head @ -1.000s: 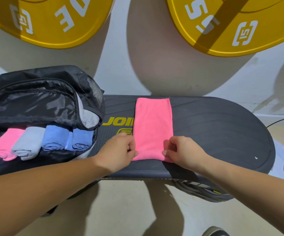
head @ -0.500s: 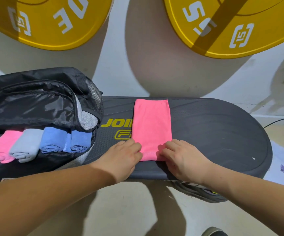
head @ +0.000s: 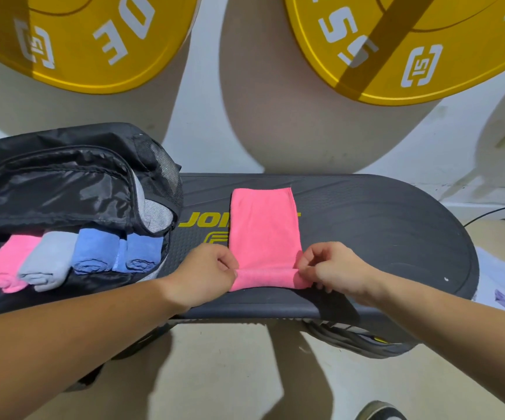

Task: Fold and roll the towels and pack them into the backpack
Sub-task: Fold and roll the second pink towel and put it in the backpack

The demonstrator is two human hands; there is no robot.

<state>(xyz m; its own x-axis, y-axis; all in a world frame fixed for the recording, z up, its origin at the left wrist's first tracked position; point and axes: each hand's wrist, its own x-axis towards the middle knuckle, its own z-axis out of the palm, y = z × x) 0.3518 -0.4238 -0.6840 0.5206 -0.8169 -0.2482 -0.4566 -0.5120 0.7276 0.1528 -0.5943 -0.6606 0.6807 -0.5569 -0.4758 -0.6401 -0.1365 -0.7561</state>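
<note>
A pink towel (head: 264, 225), folded into a long strip, lies on a black oval board (head: 381, 225). Its near end is turned over into a short roll (head: 265, 278). My left hand (head: 206, 272) pinches the roll's left end and my right hand (head: 333, 269) pinches its right end. An open black backpack (head: 63, 189) lies at the left. Inside it sit several rolled towels side by side: a pink one (head: 4, 265), a grey one (head: 49, 260) and two blue ones (head: 96, 253) (head: 142, 253).
Two big yellow weight plates (head: 93, 40) (head: 411, 47) lean on the white wall behind the board. A cable (head: 499, 210) runs along the floor at the right, near a paper sheet (head: 501, 286). A shoe tip (head: 380, 412) shows at the bottom edge.
Both hands pressed flat over the towel's near end half a second ago. Now they pinch the ends of a short roll that has formed there.
</note>
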